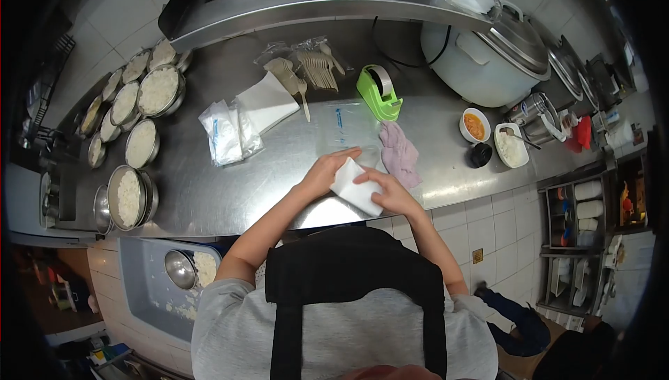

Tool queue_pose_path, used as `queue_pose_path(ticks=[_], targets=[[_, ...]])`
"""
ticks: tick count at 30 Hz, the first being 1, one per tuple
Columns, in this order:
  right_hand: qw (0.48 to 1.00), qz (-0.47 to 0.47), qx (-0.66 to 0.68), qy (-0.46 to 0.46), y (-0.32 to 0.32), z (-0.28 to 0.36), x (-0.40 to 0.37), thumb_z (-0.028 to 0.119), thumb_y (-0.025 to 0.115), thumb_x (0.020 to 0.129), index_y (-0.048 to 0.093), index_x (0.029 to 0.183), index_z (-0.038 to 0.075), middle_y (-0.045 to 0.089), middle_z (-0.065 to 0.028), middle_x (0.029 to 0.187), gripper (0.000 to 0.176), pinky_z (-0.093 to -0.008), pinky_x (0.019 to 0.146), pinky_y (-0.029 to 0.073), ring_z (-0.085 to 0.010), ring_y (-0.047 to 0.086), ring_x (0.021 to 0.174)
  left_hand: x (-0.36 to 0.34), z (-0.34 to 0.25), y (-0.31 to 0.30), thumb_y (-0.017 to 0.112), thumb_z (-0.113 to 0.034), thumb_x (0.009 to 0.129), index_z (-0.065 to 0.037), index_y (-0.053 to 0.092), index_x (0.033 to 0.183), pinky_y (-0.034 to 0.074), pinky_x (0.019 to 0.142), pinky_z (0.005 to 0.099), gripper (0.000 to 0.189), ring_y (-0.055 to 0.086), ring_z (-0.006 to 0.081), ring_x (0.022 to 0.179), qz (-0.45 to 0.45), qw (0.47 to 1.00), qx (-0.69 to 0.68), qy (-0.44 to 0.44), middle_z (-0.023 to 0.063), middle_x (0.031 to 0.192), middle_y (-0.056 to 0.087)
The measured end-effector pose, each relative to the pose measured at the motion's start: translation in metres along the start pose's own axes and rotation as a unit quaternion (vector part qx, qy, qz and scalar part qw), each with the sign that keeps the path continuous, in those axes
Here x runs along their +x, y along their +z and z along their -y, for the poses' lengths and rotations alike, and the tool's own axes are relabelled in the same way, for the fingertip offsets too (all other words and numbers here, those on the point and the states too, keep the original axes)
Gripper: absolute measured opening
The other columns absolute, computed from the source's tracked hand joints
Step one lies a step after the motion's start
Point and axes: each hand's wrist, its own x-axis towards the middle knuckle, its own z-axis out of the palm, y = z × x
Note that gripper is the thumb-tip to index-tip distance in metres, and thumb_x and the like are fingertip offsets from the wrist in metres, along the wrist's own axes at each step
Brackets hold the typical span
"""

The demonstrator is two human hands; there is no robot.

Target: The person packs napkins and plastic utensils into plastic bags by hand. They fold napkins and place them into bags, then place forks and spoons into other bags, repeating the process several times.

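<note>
A folded white paper napkin [357, 190] is between my hands at the front edge of the steel counter. My left hand [323, 173] grips its left side, fingers pointing away from me along the upper edge. On the right side, my right hand [391, 194] is closed on the napkin with its fingers over the top. Just beyond lies a clear plastic bag [340, 123] with blue print, flat on the counter; its near end is partly hidden by my left hand. A crumpled pink cloth [398, 154] lies right of the napkin.
Left stand a napkin stack [267, 103], plastic bags [224, 133] and plastic spoons and forks [318, 66]. A green tape dispenser [380, 94] stands beyond the cloth. Several rice bowls [159, 90] fill the far left. Right are a large cooker [467, 66] and a soup bowl [474, 126].
</note>
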Motion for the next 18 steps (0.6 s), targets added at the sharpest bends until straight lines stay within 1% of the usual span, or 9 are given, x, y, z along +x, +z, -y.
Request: queue_pose_path(ticks=[4,6,7,8,10,13,14,16,18], targets=[[0.999,-0.008,-0.022,0.032,-0.005,-0.014,0.004,-0.005,0.046,0.061,0.055,0.112,0.002,0.042,-0.0248,0.131,0.052,-0.0309,0.098,0.034,-0.0312,0.048,0.115,0.002,-0.016,-0.018,0.046,0.009,0.071,-0.001,0.047,0.124,0.039,0.098,0.0347,0.054,0.045,0.0295,0.119,-0.004,0.999,0.049,-0.004,0.0147,0.130,0.046],[0.994,-0.036,-0.065,0.074,-0.005,-0.004,-0.009,-0.005,0.046,0.062,0.052,0.116,-0.001,0.047,-0.0242,0.126,0.055,-0.0292,0.098,0.033,-0.0291,0.049,0.114,-0.002,-0.023,-0.017,0.042,0.013,0.068,-0.001,0.047,0.123,0.038,0.100,0.0352,0.058,0.040,0.0281,0.124,-0.032,0.993,0.107,0.033,0.0132,0.132,0.044],[0.992,-0.032,0.014,0.120,-0.008,0.008,-0.017,-0.004,0.047,0.062,0.050,0.119,-0.004,0.051,-0.0226,0.121,0.057,-0.0282,0.096,0.035,-0.0254,0.051,0.111,-0.004,-0.026,-0.014,0.042,0.013,0.068,-0.001,0.047,0.123,0.038,0.100,0.0352,0.058,0.040,0.0281,0.124,-0.036,0.993,0.107,0.028,0.0132,0.132,0.044],[0.992,-0.026,0.014,0.121,-0.007,0.027,-0.023,-0.004,0.047,0.062,0.050,0.119,-0.004,0.051,-0.0226,0.121,0.057,-0.0282,0.096,0.035,-0.0254,0.051,0.111,-0.006,-0.029,-0.010,0.043,0.013,0.068,-0.002,0.047,0.124,0.039,0.098,0.0342,0.058,0.039,0.0274,0.125,-0.036,0.990,0.136,0.023,0.0125,0.133,0.042],[0.981,-0.165,0.066,0.076,-0.002,0.050,-0.033,-0.004,0.046,0.062,0.052,0.116,-0.003,0.056,-0.0204,0.114,0.055,-0.0280,0.092,0.038,-0.0231,0.054,0.107,-0.010,-0.036,-0.002,0.043,0.013,0.068,-0.002,0.046,0.125,0.041,0.097,0.0332,0.059,0.038,0.0267,0.126,-0.039,0.985,0.165,0.014,0.0118,0.135,0.041],[0.982,-0.173,0.001,0.078,0.006,0.035,-0.038,-0.005,0.046,0.065,0.056,0.111,-0.004,0.059,-0.0144,0.108,0.046,-0.0269,0.089,0.039,-0.0197,0.055,0.101,-0.015,-0.051,0.009,0.044,0.016,0.067,-0.005,0.040,0.130,0.054,0.074,0.0279,0.067,0.030,0.0255,0.131,-0.035,0.981,0.188,0.033,0.0081,0.141,0.032],[0.981,-0.180,-0.005,0.076,0.010,0.029,-0.037,-0.005,0.045,0.067,0.058,0.108,-0.003,0.059,-0.0104,0.107,0.043,-0.0259,0.090,0.038,-0.0175,0.053,0.099,-0.015,-0.057,0.013,0.044,0.016,0.067,-0.005,0.040,0.130,0.054,0.074,0.0279,0.067,0.030,0.0255,0.131,-0.035,0.981,0.188,0.035,0.0081,0.141,0.032],[0.980,-0.180,-0.022,0.077,0.014,0.015,-0.029,-0.003,0.046,0.070,0.056,0.109,-0.003,0.058,-0.0105,0.108,0.040,-0.0259,0.089,0.039,-0.0179,0.053,0.101,-0.016,-0.071,0.021,0.047,0.013,0.068,-0.005,0.039,0.130,0.055,0.069,0.0271,0.065,0.030,0.0266,0.130,0.009,0.983,0.177,0.050,0.0088,0.142,0.030],[0.981,-0.173,-0.041,0.077,0.017,0.005,-0.016,-0.002,0.048,0.074,0.055,0.111,-0.003,0.057,-0.0106,0.110,0.038,-0.0260,0.089,0.039,-0.0182,0.053,0.102,-0.016,-0.078,0.027,0.047,0.015,0.066,-0.005,0.038,0.132,0.055,0.069,0.0271,0.069,0.031,0.0265,0.130,-0.005,0.986,0.153,0.071,0.0084,0.141,0.031]])
